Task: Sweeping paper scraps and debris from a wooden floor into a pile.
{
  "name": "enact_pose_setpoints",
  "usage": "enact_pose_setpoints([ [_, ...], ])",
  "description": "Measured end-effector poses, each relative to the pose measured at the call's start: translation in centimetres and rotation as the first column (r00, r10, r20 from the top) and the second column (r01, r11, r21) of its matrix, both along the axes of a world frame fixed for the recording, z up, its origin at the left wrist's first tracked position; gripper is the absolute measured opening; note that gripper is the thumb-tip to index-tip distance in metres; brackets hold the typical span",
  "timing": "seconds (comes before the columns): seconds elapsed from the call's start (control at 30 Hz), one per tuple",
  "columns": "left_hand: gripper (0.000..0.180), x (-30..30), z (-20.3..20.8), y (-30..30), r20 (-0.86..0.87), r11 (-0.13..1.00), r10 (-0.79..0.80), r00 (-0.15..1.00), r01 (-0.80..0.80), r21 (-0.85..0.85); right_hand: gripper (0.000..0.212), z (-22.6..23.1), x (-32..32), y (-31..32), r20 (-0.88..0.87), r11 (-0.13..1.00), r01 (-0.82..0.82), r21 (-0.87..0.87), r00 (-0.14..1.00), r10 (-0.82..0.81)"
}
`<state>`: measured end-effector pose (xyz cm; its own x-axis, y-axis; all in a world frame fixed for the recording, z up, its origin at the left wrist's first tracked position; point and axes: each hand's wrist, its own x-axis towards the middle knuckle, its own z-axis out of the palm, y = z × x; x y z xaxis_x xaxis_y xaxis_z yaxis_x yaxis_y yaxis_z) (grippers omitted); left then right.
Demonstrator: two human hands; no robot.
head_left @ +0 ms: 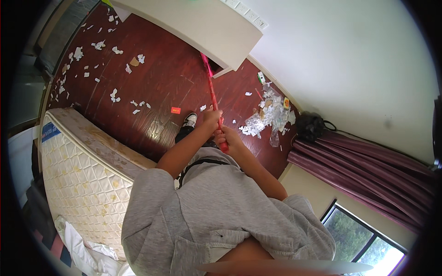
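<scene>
A long red pole [212, 90], like a broom handle, slants away from my body. Its far end goes in under the cream desk [202, 32], which hides whatever is fixed there. My left hand [212, 117] is wrapped round the pole higher up. Lower down, close to the butt end, my right hand [226, 139] grips it too. A small red card [175, 110] lies on the dark wood floor [152, 69], left of the pole. To the right is a heap of litter [269, 115] made up of paper scraps and clear plastic.
Torn paper scraps [115, 95] are strewn over the left floor. A quilted mattress [87, 184] leans on the left. A black bag [310, 126] sits by the wall near the purple curtain [359, 158]. My shoe [189, 120] is beside the pole.
</scene>
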<state>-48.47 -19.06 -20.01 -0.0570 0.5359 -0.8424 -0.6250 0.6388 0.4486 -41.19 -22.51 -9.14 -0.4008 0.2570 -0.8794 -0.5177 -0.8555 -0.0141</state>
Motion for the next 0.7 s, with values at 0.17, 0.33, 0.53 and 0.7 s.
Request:
enact_pose_setpoints([
  [0.17, 0.020, 1.1, 4.7, -2.3, 0.021, 0.989, 0.074, 0.997, -0.070, -0.127, 0.014, 6.3, 0.6, -0.6, -0.115, 0.956, 0.175, -0.235, 0.972, -0.206],
  [0.33, 0.018, 4.1, 6.4, -7.0, 0.062, 0.989, -0.061, 0.996, 0.069, -0.132, 0.014, 8.7, 4.2, -4.5, -0.059, 0.989, 0.001, -0.145, 0.998, -0.010],
  [0.53, 0.014, 7.5, 4.4, -9.6, 0.420, 0.956, 0.139, 0.897, -0.010, -0.295, 0.028, 9.7, 7.4, -5.9, 0.508, 0.690, -0.721, 0.056, 0.616, 0.602],
  [0.7, 0.021, 11.2, -0.1, -9.4, 0.456, 0.889, 0.205, 0.866, 0.030, -0.456, 0.031, 5.1, 12.2, -6.5, 0.742, 0.167, -0.985, -0.040, 0.083, 0.665],
])
